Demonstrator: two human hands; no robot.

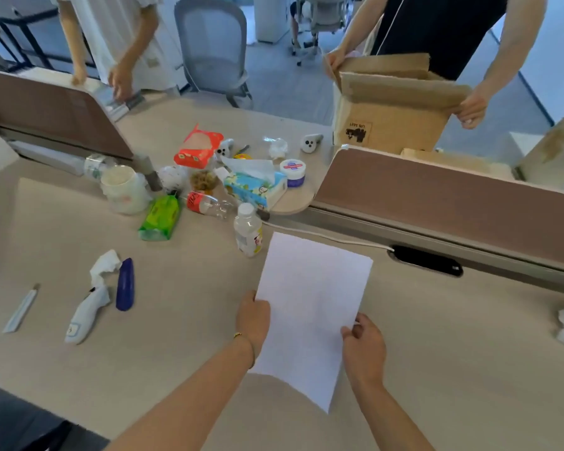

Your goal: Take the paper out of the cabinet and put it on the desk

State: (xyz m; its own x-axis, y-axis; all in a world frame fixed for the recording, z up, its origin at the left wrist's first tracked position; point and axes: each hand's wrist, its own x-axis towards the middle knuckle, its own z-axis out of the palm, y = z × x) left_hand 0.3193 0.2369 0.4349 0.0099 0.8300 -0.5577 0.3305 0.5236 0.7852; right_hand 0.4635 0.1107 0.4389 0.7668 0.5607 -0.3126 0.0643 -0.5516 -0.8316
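A white sheet of paper (313,307) is being held over the beige desk (437,353) by both hands, tilted so its far corner is pointing toward the small white bottle (248,232). Whether the sheet is touching the desk surface cannot be told. The left hand (253,320) is gripping the sheet's left edge, its fingers (258,305) curling against that edge with the thumb hidden under the sheet; a thin bracelet (241,336) is sitting on that wrist. The right hand (363,343) is pinching the right edge near the lower corner — thumb on top, the rest of the fingers underneath.

Behind the bottle a cluster of things is lying on the desk: a blue tissue pack (256,185) with a tissue sticking up, a red packet (198,148), a green packet (160,218), a clear plastic bottle (209,205) lying on its side, a white cup (124,188) and a round white jar (293,170). Further left, well apart from the paper, a dark blue case (125,284), a crumpled tissue (103,265) and a pale utility knife (85,315) are lying just beside one another.

Across the brown divider (453,203), another person's hands are holding open the flaps of a cardboard box (388,118) — a second person is standing at the far left, near a grey office chair (214,47).
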